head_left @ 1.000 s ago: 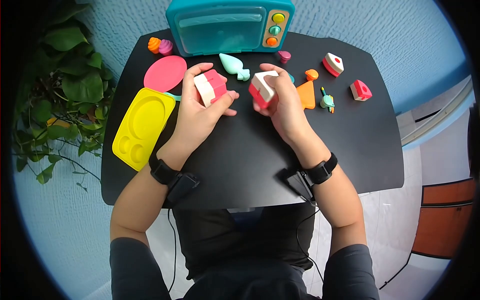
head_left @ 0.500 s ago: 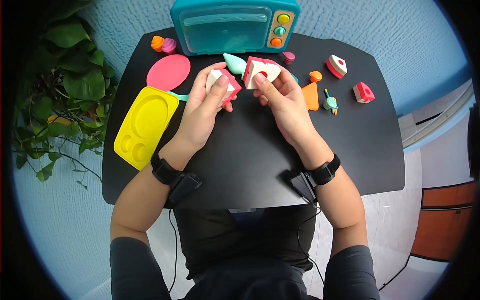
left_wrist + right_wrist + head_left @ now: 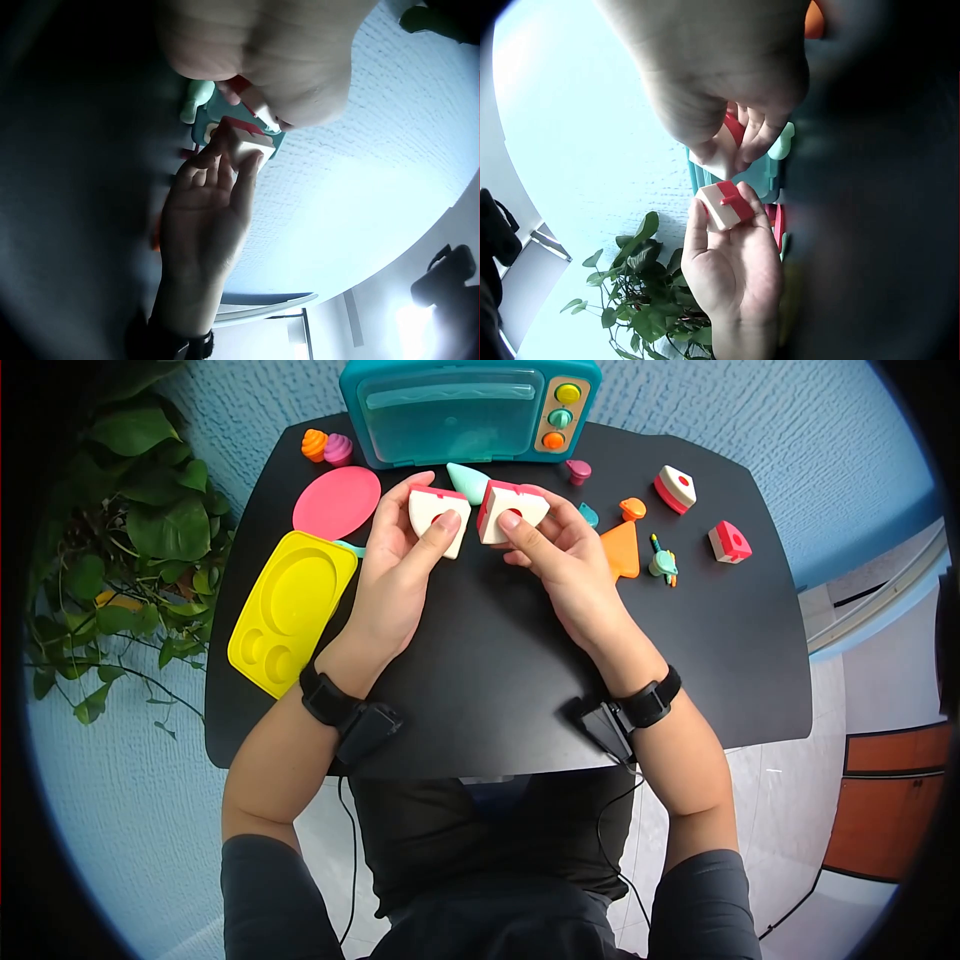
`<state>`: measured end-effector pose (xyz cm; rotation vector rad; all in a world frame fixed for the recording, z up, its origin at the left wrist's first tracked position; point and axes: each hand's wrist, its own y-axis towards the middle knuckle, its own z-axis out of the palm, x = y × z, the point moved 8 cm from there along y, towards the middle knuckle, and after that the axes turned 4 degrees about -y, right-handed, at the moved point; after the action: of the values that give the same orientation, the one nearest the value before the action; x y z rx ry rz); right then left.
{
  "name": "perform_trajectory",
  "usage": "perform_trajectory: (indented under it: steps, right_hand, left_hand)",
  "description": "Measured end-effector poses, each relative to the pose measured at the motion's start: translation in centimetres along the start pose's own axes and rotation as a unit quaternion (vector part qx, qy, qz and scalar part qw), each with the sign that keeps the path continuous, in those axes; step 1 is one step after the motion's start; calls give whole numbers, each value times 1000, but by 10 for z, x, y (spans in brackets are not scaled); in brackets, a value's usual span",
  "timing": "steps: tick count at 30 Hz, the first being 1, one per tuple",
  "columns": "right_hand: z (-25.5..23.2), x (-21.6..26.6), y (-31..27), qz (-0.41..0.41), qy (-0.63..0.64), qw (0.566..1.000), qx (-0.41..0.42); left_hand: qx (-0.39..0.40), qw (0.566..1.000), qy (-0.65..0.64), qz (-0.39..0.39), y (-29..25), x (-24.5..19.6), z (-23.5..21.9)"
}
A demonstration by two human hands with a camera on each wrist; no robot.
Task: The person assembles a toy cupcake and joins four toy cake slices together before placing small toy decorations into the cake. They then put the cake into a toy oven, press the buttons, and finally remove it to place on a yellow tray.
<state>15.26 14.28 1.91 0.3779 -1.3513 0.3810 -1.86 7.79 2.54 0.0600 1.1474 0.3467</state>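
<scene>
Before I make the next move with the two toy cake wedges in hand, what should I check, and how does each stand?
1. Left hand grips its red-and-white toy cake wedge: ok.
2. Right hand grips the matching wedge: ok.
3. Wedges touching: not ok, a narrow gap shows.
4. Small red tab on the left-hand wedge unobstructed: ok.
5. Tab lined up with a slot opposite: cannot tell.
6. Two spare wedges on the black table: ok.

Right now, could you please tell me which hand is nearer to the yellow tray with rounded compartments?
The left hand: it is just to the right of the tray, while the right hand is farther right, beyond the left one.
</scene>
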Motion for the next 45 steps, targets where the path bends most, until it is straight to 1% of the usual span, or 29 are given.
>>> perform_trajectory:
  steps: [4,7,13,37,45]
  right_hand:
    - [1,1,-1,8,-5,1000,5]
    - [1,1,0,8,-6,1000,4]
    - [2,2,-1,5,-6,1000,12]
    - [4,4,-2,-8,-9,1000,22]
    - [4,4,-2,-8,-10,1000,22]
  left_hand:
    - [-6,1000,25,5,2,-1,0]
    - [-5,1000,5,7,1,-1,1]
    - [15,1000,7,-8,1,1,3]
    - [3,1000,20,-10,0,1,3]
    - [10,1000,23,-13,0,1,4]
